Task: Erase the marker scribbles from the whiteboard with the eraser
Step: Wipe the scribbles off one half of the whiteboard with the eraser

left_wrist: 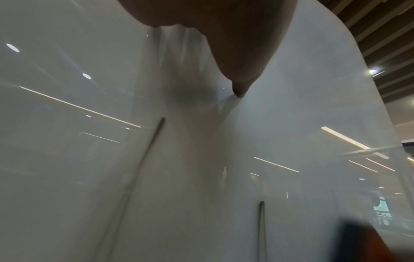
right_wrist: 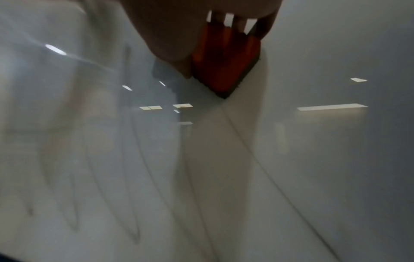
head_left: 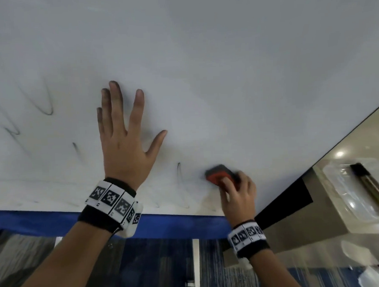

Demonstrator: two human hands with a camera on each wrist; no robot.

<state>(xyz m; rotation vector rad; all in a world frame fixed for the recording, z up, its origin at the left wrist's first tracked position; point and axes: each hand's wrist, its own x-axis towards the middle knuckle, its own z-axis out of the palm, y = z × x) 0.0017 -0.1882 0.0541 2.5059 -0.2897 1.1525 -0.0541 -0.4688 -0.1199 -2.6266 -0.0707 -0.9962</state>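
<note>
Left hand flat on whiteboard, fingers spread. Right hand lower right, pressing eraser to board. Scribbles left of both; one, seemingly, between the hands.

Large white glossy whiteboard filling most of the head view, edged along the bottom by a blue strip and down the right side by a thin dark border. Faint black marker scribbles scattered over its left and lower parts: pointed loops at far left, a short stroke left of centre, a narrow peak low in the middle, pale zigzags just above the blue strip. Pressed flat against it, a left hand with fingers spread. Lower right, touching the surface, an orange-backed block eraser with dark felt, gripped by a right hand. Ceiling lights reflected in the surface in both wrist views.
</note>
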